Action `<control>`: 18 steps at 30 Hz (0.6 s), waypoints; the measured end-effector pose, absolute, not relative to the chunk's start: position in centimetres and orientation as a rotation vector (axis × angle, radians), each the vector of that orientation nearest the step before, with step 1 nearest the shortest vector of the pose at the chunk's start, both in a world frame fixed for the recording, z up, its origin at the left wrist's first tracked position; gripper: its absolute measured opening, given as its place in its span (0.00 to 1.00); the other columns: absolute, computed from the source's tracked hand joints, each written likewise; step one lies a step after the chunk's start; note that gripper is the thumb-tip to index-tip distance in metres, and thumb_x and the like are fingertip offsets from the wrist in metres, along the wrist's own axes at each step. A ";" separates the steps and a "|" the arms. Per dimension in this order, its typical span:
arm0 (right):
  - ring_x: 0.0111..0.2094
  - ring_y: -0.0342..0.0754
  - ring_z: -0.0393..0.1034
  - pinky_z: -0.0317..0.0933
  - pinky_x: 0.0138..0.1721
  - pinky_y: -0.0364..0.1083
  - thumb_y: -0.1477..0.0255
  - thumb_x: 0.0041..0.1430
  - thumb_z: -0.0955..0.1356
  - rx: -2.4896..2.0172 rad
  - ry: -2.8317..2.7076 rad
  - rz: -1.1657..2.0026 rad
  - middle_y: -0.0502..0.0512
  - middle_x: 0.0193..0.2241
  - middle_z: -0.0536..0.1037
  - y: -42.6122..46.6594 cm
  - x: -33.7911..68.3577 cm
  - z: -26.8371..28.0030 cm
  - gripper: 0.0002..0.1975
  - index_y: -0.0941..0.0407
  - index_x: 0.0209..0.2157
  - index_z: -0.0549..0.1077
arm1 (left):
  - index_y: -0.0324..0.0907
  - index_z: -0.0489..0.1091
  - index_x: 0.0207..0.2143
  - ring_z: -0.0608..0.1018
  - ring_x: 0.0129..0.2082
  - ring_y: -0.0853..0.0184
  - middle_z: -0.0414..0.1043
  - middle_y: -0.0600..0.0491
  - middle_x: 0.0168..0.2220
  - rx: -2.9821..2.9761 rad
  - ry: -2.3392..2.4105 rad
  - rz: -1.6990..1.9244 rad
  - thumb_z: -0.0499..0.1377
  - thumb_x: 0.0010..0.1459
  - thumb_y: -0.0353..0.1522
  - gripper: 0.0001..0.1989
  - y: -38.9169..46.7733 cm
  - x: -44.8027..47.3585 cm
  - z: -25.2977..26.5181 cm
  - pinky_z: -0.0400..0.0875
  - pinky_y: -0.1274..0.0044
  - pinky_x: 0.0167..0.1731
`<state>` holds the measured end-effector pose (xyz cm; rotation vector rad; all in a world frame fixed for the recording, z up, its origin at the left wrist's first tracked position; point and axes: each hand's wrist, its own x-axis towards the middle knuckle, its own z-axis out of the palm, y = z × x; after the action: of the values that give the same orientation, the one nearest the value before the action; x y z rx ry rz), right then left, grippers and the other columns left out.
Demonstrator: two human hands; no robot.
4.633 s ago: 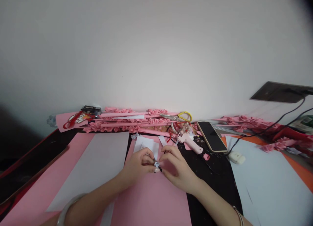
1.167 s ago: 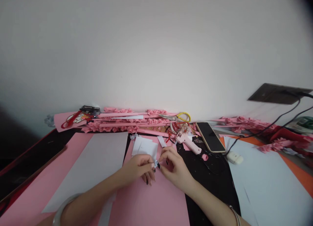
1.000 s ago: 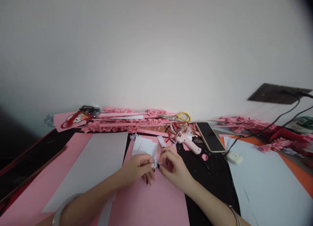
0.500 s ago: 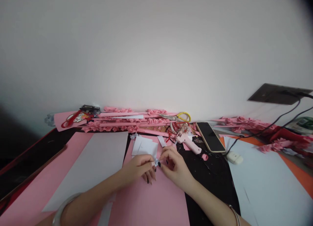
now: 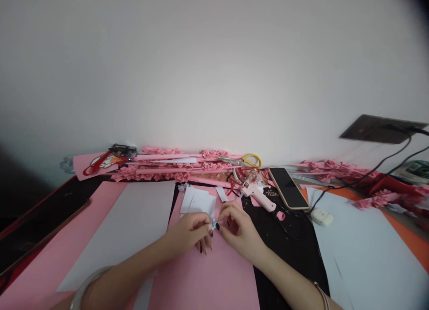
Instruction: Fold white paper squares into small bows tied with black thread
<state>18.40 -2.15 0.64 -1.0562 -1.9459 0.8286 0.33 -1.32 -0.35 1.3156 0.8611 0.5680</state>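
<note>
Between both my hands is a small folded white paper piece (image 5: 213, 224), partly covered by fingertips; its exact shape is too small to make out. My left hand (image 5: 194, 229) pinches it from the left with thumb and forefinger, the other fingers hanging loosely below. From the right, my right hand (image 5: 236, 227) pinches its other edge with thumb and forefinger. Both hands are over a pink paper sheet (image 5: 204, 274). Just beyond them lies a stack of white paper squares (image 5: 197, 200), and a small white paper strip (image 5: 221, 194) is beside it.
A pink glue gun (image 5: 259, 196), a phone (image 5: 288, 188) and a white earbud case (image 5: 321, 216) lie to the right. Yellow-handled scissors (image 5: 241, 160) rest on pink paper flower stems (image 5: 174, 170) along the wall. White sheets (image 5: 365, 252) lie at both sides. Black cables (image 5: 362, 178) hang from a wall outlet (image 5: 382, 127).
Almost nothing differs. My fingers have shifted very slightly around the small white paper piece, which both hands keep pinching.
</note>
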 end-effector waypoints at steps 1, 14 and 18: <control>0.27 0.43 0.58 0.52 0.25 0.40 0.87 0.45 0.63 -1.059 -1.941 0.826 0.52 0.33 0.64 -2.1 18.4 0.6 0.13 0.56 0.31 0.66 | 0.41 0.60 0.26 0.74 0.17 0.71 0.73 0.56 0.19 1.308 0.852 0.567 0.50 0.55 0.32 0.06 -1.3 0.3 -0.3 0.64 0.81 0.19; 0.28 0.43 0.58 0.52 0.26 0.40 0.87 0.45 0.63 -1.040 -1.973 0.810 0.51 0.33 0.64 -2.1 18.4 0.6 0.14 0.56 0.31 0.66 | 0.40 0.62 0.24 0.73 0.17 0.71 0.72 0.55 0.19 1.349 0.892 0.531 0.51 0.54 0.34 0.09 -1.4 0.6 -0.4 0.64 0.81 0.19; 0.29 0.43 0.58 0.52 0.27 0.40 0.87 0.44 0.63 -1.033 -1.978 0.806 0.51 0.33 0.64 -2.1 18.3 0.7 0.14 0.56 0.30 0.66 | 0.40 0.61 0.23 0.72 0.16 0.72 0.71 0.56 0.18 1.366 0.915 0.528 0.51 0.54 0.33 0.09 -1.4 0.6 -0.4 0.64 0.81 0.18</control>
<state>18.31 -2.09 0.69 -1.0333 -1.9782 0.8056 0.57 -1.38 -0.38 1.3663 0.9150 0.5280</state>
